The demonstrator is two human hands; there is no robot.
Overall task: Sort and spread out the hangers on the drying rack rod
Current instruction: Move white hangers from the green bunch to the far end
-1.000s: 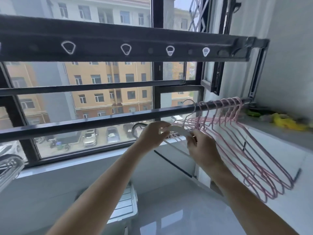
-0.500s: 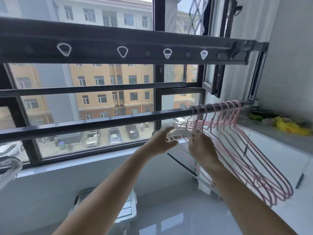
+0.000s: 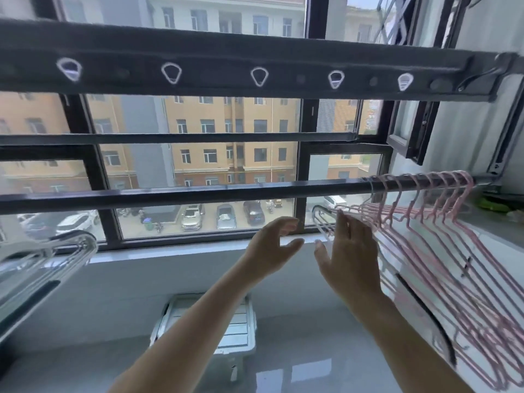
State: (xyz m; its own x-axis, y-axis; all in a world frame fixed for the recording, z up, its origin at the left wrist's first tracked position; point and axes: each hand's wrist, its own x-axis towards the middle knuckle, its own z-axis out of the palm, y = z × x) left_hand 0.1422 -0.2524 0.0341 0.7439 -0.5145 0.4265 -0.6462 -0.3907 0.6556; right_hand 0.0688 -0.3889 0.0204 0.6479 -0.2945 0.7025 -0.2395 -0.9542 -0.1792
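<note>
A dark drying rack rod (image 3: 198, 194) runs across the window. Several pink hangers (image 3: 442, 251) hang bunched at its right end. A white hanger (image 3: 321, 219) hangs at the left of that bunch, its hook on the rod. My left hand (image 3: 272, 248) is just left of the white hanger, fingers relaxed, holding nothing. My right hand (image 3: 346, 251) is flat with straight fingers, against the left shoulders of the pink hangers, beside the white one.
A dark upper bar with several white hook loops (image 3: 258, 76) spans the top. More white hangers (image 3: 51, 256) hang at the far left. A white folded rack (image 3: 235, 327) lies on the floor below. A shelf (image 3: 499, 222) with green and yellow items is at right.
Both hands gripped the white hanger and lifted it to the rod; now they have let go and the hanger hangs by its hook. The view has shifted left.
</note>
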